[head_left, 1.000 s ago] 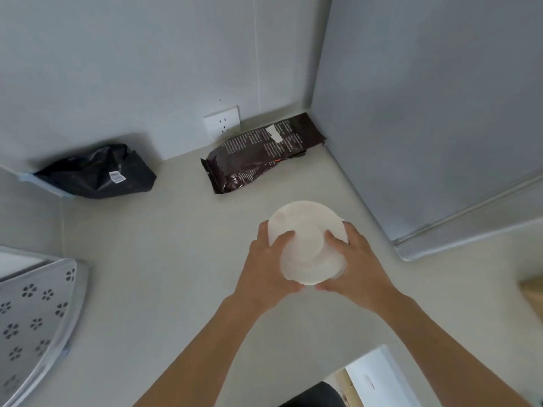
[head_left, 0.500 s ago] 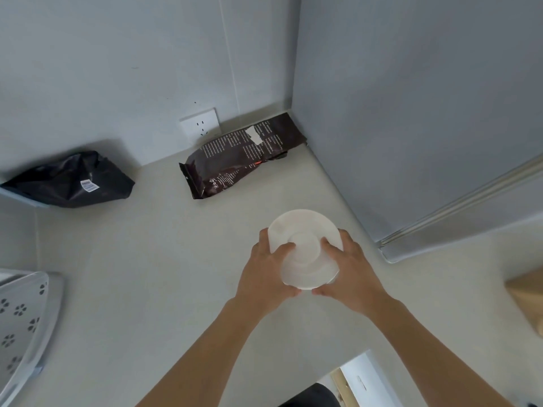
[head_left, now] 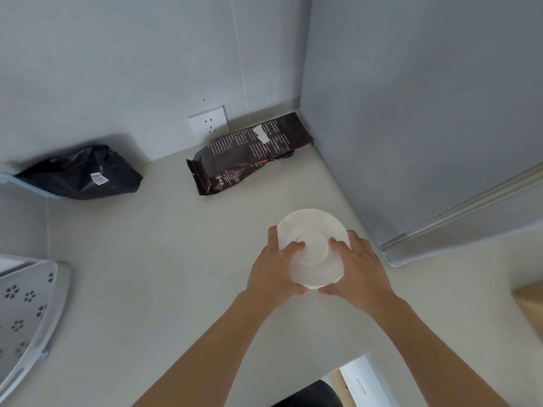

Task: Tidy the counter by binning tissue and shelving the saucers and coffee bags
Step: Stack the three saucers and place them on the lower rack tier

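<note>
Two stacked white saucers (head_left: pixel 313 248) are held above the pale counter (head_left: pixel 164 259), the upper one shifted towards me. My left hand (head_left: pixel 274 271) grips their left edge, thumb on top. My right hand (head_left: pixel 360 271) grips the right edge the same way. A dark brown coffee bag (head_left: pixel 249 152) with white print lies flat in the back corner by the wall. A black coffee bag (head_left: pixel 83 174) lies at the back left, partly on a light blue ledge. No tissue is in view.
A white perforated shelf rack (head_left: pixel 26 312) sits at the left edge. A grey cabinet wall (head_left: pixel 426 113) rises on the right with a metal rail at its base. A wall socket (head_left: pixel 208 123) is behind the brown bag. A wooden corner (head_left: pixel 529 304) shows at far right.
The view has shifted slightly, so the bags and rack sit differently in frame. Both hands keep the same hold on the saucers, which have barely moved over the counter.
</note>
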